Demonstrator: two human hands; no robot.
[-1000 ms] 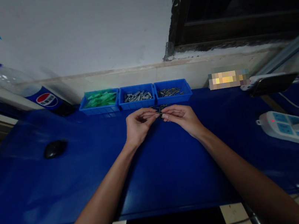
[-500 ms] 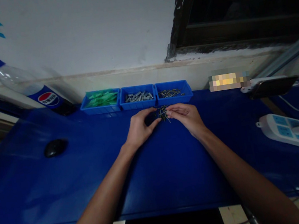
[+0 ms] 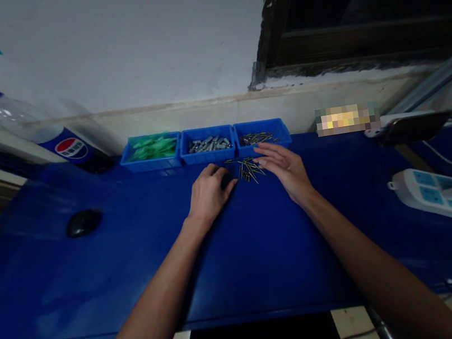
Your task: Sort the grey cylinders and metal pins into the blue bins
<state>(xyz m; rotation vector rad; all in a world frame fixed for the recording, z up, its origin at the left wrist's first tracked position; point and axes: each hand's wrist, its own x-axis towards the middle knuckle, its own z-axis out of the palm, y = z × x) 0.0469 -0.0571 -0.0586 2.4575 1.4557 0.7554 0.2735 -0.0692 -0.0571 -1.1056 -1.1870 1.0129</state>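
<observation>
A small pile of thin, pointed metal pieces with brassy ends [image 3: 247,171], like little drill bits or screws, lies on the blue table [image 3: 239,258]. At its left edge rests my left hand [image 3: 209,192], thumb and fingers apart around a gap, with nothing seen in it. My right hand [image 3: 284,167] is at the pile's right side, fingers spread and thumb close to the pieces. Behind the pile, the right blue bin [image 3: 284,133] holds similar metal pieces. Grey metal sleeves [image 3: 210,144] fill the middle bin, and green plastic pieces [image 3: 152,146] fill the left one.
A cola bottle [image 3: 72,147] leans in view at the back left, with a black mouse [image 3: 83,222] in front of it. To the right are a phone [image 3: 413,128] and a white power strip [image 3: 442,194] with cables. A wall closes off the back.
Both hands have drawn apart from the pile and their fingers have opened. The metal pieces now lie more spread out on the table. The view has shifted slightly.
</observation>
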